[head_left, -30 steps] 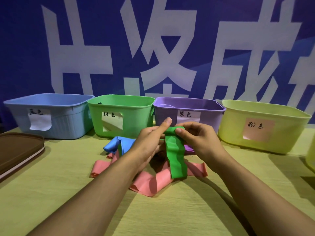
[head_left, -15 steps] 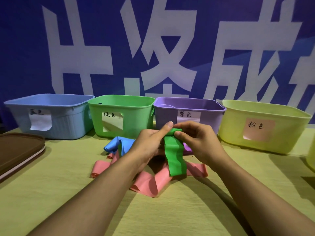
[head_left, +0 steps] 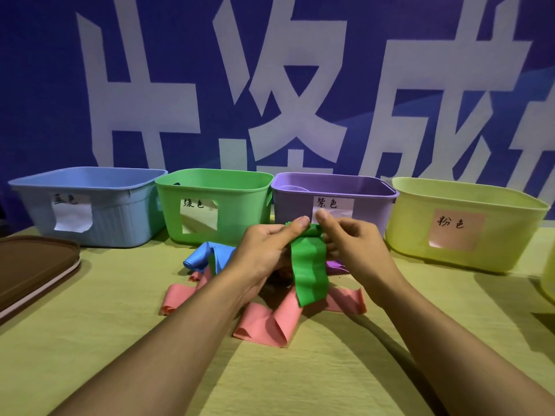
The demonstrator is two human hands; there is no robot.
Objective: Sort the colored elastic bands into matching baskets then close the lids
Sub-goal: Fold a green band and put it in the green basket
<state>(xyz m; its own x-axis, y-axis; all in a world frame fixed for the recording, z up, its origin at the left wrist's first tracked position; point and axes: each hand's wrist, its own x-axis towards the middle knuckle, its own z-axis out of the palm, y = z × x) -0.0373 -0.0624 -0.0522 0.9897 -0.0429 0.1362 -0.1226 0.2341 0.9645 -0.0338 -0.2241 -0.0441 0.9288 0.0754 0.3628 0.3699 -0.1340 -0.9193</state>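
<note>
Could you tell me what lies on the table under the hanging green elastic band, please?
Under the flat green elastic band lie folded pink elastic bands and a purple band's corner. Both hands hide the rest of the pile.

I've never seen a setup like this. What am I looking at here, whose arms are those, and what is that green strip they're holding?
No robot here: a person wears a camera on the head, looking forward and down, so the arms are the person's own. The left hand and right hand together pinch the top of a green band, which hangs down. On the table lie pink bands, a blue band and a bit of purple band. Behind stand four open, labelled baskets: blue basket, green basket, purple basket and yellow basket. A brown lid rests at the left.
</note>
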